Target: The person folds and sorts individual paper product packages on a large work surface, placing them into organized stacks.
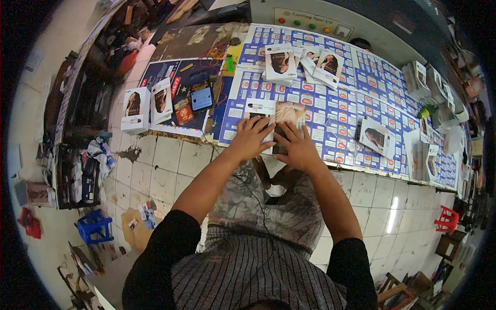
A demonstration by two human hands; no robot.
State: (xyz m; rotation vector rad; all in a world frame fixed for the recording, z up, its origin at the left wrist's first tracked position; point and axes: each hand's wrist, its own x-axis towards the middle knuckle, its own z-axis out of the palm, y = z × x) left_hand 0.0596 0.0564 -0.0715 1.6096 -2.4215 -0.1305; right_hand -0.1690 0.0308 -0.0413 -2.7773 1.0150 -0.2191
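Note:
A printed paper piece (290, 110) lies at the table's front edge, one half white and the other brown with a photo. It looks like a leaflet laid open, though the hands hide its lower part. My left hand (252, 138) rests flat on the white half, fingers spread. On the brown half my right hand (298, 146) presses down, also flat with fingers apart. Just beyond lie loose piles of white printed leaflets (280, 64) with a dark-haired portrait on them. Another small pile (376, 138) sits to the right of my right hand.
Two leaflet stacks (135, 109) stand at the table's left end, near a phone (201, 95). Blue printed sheets (330, 124) cover the table. More stacks (416, 78) line the right end. Behind is a machine panel with coloured buttons (312, 26). A blue stool (95, 226) stands on the floor at left.

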